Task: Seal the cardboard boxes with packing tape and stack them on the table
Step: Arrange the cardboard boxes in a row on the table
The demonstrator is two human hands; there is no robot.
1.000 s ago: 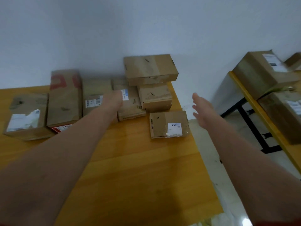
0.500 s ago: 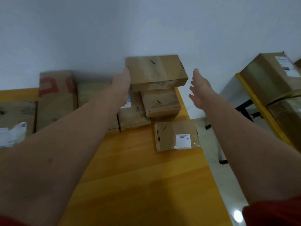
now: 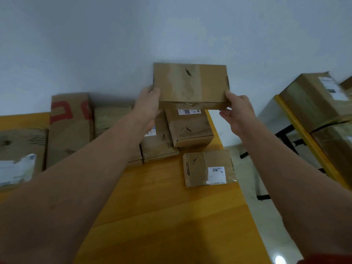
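Both hands, left [image 3: 149,101] and right [image 3: 237,109], are clamping the ends of the taped cardboard box [image 3: 190,85], holding it above the smaller box [image 3: 190,130] at the counter's [image 3: 171,216] far right. Keeping it level should help.

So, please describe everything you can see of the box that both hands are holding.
The held box is flat, brown cardboard, with a wide band of tape across its top and a small dark tear in it. It is closed, tilted toward the camera, above the barcode-labelled box. The left hand and right hand grip its short sides.
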